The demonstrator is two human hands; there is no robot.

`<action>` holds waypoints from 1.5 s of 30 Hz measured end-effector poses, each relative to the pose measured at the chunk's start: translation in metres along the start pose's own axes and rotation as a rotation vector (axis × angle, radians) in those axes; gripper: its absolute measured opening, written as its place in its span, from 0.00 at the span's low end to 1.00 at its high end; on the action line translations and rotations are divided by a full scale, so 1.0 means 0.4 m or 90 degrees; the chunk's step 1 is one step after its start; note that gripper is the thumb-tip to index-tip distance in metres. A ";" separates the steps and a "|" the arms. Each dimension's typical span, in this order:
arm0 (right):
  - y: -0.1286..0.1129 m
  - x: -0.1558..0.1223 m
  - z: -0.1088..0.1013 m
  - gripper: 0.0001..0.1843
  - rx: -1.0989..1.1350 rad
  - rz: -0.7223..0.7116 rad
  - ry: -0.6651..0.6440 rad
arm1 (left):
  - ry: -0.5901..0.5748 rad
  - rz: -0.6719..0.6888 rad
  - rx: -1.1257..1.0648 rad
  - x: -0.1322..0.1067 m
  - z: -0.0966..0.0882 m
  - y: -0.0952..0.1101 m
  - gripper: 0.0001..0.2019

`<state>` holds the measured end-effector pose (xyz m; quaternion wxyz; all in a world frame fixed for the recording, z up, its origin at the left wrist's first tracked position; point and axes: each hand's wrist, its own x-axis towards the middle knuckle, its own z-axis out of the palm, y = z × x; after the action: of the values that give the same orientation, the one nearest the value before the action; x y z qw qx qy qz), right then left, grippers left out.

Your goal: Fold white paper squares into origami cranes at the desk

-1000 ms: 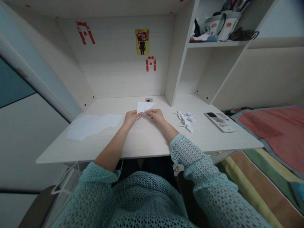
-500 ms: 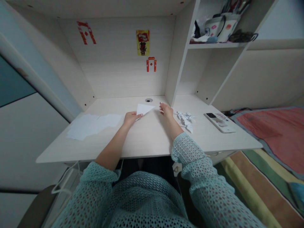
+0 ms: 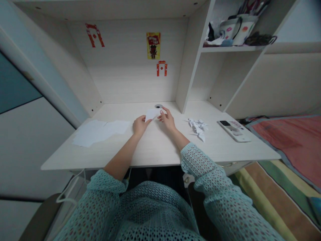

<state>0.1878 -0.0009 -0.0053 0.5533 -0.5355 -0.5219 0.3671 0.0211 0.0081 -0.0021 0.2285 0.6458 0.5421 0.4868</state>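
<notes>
The pale bench (image 3: pixel 155 152) spans the scene. White sheets (image 3: pixel 91 132) overlap at its left; a whitish phone (image 3: pixel 235 133) lies right, with crumpled-looking paper pieces (image 3: pixel 197 126) left of it. The left hand (image 3: pixel 140 125) pinches a small paper (image 3: pixel 150 114), plain white, smooth and straight-edged, at the bench's far middle. The right hand (image 3: pixel 167 120) curls at its right end; whether it grips, I cannot tell.

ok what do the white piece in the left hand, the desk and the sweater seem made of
The white piece in the left hand: probably matte paper, being thin and crisp-edged. The desk: likely board with a pale wood-look laminate, from its even colour and faint streaks. The sweater: soft-looking openwork knit, shown by its small holes; the fibre can't be told.
</notes>
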 end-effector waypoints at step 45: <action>0.012 0.011 -0.008 0.21 0.252 0.137 0.069 | -0.192 0.167 0.111 -0.019 -0.004 0.025 0.23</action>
<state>0.1926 0.0033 -0.0090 0.6326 -0.4878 -0.3489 0.4900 0.0251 -0.0024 0.0039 0.1848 0.7937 0.4530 0.3616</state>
